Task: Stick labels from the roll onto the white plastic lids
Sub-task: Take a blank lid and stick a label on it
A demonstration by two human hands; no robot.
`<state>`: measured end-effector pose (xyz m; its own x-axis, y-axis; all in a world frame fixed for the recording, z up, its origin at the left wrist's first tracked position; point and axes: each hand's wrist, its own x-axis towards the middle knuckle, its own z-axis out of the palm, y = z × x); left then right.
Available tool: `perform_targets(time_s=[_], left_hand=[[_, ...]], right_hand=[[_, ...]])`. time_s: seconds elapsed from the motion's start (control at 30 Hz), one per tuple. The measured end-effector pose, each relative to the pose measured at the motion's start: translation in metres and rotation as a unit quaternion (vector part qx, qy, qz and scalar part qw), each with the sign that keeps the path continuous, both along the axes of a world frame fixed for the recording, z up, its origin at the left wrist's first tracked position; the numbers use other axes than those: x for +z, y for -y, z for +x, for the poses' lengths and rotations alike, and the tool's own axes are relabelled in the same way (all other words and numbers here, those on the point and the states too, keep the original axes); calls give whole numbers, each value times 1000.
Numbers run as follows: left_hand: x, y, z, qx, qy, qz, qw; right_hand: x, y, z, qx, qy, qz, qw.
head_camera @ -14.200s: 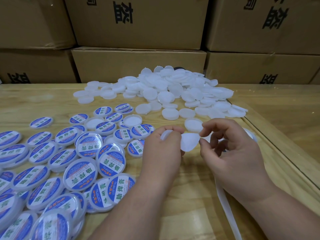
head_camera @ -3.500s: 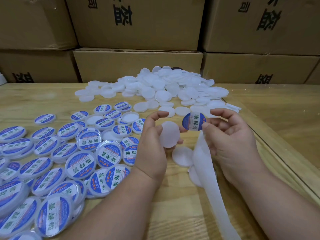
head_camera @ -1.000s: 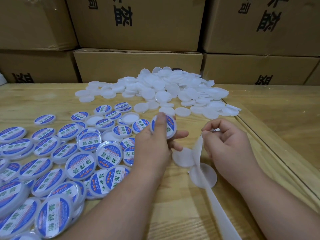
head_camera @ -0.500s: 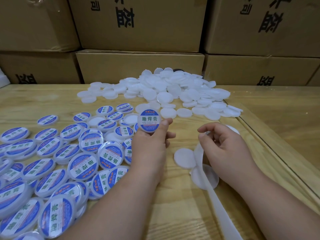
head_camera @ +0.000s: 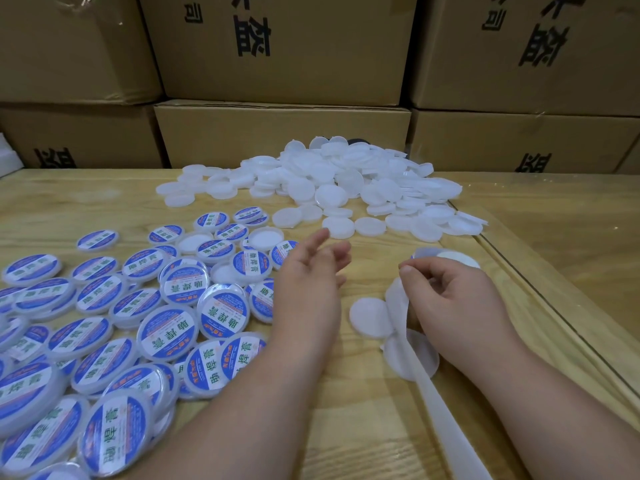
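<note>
My left hand hovers open and empty over the table, fingers spread, just right of the spread of blue-labelled lids. The nearest labelled lid lies just left of its fingers. My right hand pinches the white backing strip of the label roll, which trails toward the near edge. Two plain white lids lie beside and under that hand. A heap of plain white lids sits at the back of the table.
Stacked cardboard boxes with black print wall off the back of the wooden table. A seam between boards runs diagonally on the right. Labelled lids cover the left half of the table.
My left hand has let go of the freshly labelled lid among the labelled ones and now hangs open. My right hand keeps its pinch on the strip, raised slightly.
</note>
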<state>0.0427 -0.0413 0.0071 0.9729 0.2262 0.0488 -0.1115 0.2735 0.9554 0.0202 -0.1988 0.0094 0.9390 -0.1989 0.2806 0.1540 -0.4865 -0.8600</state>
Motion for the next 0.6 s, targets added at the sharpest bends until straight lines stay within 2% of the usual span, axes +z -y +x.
perform_targets(time_s=[0.07,0.1,0.2,0.3,0.4,0.6], left_hand=[[-6,6,-5,-36,36,159,986],[-7,9,-8,-62,51,237,968],[-9,15,-14,-121,81,442,885],[-11,17,-16,-140,81,570,806],[-16,18,-17,-126,77,619,772],[-14,18,-16,-102,66,602,789]], right_hand=[[2,-1,0,-12,9,-7,1000],[2,-1,0,-19,16,-12,1000],[4,1,0,-43,36,-15,998],[4,4,1,-66,47,-15,997],[4,5,0,-78,65,-13,995],[5,2,2,-75,44,9,996]])
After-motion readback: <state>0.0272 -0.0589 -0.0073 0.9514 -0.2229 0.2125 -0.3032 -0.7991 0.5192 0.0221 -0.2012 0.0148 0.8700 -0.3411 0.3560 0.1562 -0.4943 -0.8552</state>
